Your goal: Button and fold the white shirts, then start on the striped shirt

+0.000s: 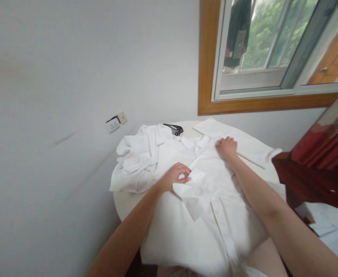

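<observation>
A white buttoned shirt [215, 215] lies spread over a small round white table [125, 204], its collar toward the wall. My left hand [176, 175] is closed on a folded flap of the shirt's left side, pinching the cloth. Up at the shoulder beside the collar, my right hand [227, 148] rests with its fingers curled down onto the fabric. The hem hangs over the table's near edge.
A crumpled white garment [134, 161] lies at the table's left. A folded white cloth [244, 144] sits at the far right, a dark striped item [174, 129] behind. A wall socket [115, 123] is on the left, a wood-framed window [270, 104] above, dark furniture [310, 177] right.
</observation>
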`<control>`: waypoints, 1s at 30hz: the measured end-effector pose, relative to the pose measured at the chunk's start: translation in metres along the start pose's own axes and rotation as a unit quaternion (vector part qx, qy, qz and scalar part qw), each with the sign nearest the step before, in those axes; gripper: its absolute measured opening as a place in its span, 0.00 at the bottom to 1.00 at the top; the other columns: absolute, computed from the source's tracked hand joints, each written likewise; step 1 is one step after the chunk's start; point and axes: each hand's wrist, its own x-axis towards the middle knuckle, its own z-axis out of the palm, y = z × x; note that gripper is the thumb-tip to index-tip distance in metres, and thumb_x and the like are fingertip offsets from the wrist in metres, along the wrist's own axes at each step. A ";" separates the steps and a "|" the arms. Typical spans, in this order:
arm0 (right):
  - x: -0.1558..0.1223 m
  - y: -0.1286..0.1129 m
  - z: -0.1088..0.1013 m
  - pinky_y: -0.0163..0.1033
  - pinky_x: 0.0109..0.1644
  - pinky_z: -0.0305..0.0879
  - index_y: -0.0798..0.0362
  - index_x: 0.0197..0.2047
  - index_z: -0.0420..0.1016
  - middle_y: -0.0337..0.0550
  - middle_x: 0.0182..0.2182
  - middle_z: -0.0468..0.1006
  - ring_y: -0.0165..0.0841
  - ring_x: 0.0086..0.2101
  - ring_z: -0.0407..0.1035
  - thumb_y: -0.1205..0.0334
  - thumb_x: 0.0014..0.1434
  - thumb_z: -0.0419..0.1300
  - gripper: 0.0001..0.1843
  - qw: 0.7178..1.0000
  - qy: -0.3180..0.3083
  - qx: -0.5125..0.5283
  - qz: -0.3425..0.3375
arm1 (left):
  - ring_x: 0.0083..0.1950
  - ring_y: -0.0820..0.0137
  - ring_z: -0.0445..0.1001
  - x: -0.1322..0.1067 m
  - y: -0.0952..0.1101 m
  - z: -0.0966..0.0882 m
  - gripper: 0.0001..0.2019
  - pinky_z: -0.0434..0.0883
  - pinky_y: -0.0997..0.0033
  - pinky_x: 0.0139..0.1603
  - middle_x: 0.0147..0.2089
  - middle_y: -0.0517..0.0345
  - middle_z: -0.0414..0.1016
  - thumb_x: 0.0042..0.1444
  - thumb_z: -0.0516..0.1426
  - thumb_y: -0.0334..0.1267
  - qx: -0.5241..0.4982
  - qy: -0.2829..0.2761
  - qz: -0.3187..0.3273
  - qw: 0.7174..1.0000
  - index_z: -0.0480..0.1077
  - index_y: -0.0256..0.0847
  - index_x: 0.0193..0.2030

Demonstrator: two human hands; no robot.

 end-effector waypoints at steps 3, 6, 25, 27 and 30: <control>-0.002 -0.002 0.005 0.51 0.52 0.57 0.59 0.50 0.74 0.64 0.49 0.72 0.50 0.52 0.62 0.60 0.67 0.47 0.19 1.000 0.008 -0.006 -0.001 | 0.48 0.65 0.73 0.001 -0.001 -0.001 0.12 0.65 0.62 0.55 0.44 0.51 0.79 0.60 0.57 0.48 0.007 -0.006 0.007 1.000 0.73 0.41 0.35; -0.001 -0.001 0.007 0.50 0.50 0.59 0.60 0.49 0.74 0.63 0.48 0.72 0.49 0.50 0.64 0.63 0.67 0.44 0.20 1.000 0.006 -0.004 0.003 | 0.48 0.65 0.72 0.001 -0.004 0.000 0.12 0.65 0.63 0.54 0.43 0.51 0.79 0.60 0.57 0.48 0.003 -0.010 0.010 1.000 0.73 0.41 0.36; 0.025 0.029 -0.006 0.49 0.49 0.58 0.59 0.51 0.72 0.60 0.43 0.78 0.47 0.48 0.69 0.60 0.67 0.43 0.20 0.989 0.012 0.071 0.132 | 0.34 0.67 0.71 -0.012 -0.007 -0.035 0.11 0.69 0.68 0.36 0.32 0.57 0.73 0.52 0.56 0.47 -0.281 0.055 -0.195 0.938 0.69 0.41 0.35; 0.023 0.030 -0.001 0.51 0.51 0.56 0.59 0.50 0.72 0.60 0.44 0.78 0.49 0.50 0.67 0.59 0.67 0.44 0.20 0.991 0.024 0.057 0.118 | 0.36 0.64 0.72 -0.014 -0.004 -0.036 0.11 0.69 0.66 0.36 0.32 0.55 0.74 0.52 0.56 0.46 -0.300 0.038 -0.203 0.931 0.71 0.41 0.35; 0.019 0.031 0.003 0.52 0.52 0.55 0.59 0.52 0.72 0.60 0.46 0.77 0.49 0.52 0.64 0.57 0.67 0.45 0.21 0.992 0.022 0.055 0.112 | 0.33 0.63 0.72 -0.016 0.002 -0.036 0.12 0.68 0.66 0.33 0.30 0.53 0.75 0.49 0.58 0.47 -0.367 0.001 -0.206 0.907 0.72 0.41 0.34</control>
